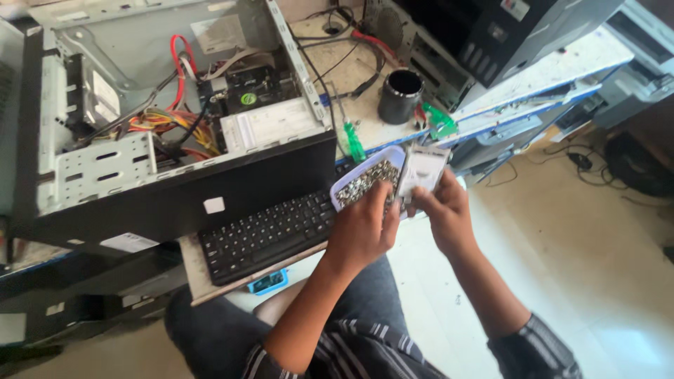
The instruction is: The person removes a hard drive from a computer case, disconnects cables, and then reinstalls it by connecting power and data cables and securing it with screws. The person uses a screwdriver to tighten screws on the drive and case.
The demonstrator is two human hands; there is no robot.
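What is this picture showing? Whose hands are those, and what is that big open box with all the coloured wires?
The camera sits on a person's head and looks down, so these are that person's own hands. The left hand holds a small white tray of tiny metal bits, perhaps screws. The right hand holds a flat silvery part. The big box is an open computer case lying on the workbench, with red and yellow wires inside. In front lies a black keyboard. A black cup and a green screwdriver are nearby.
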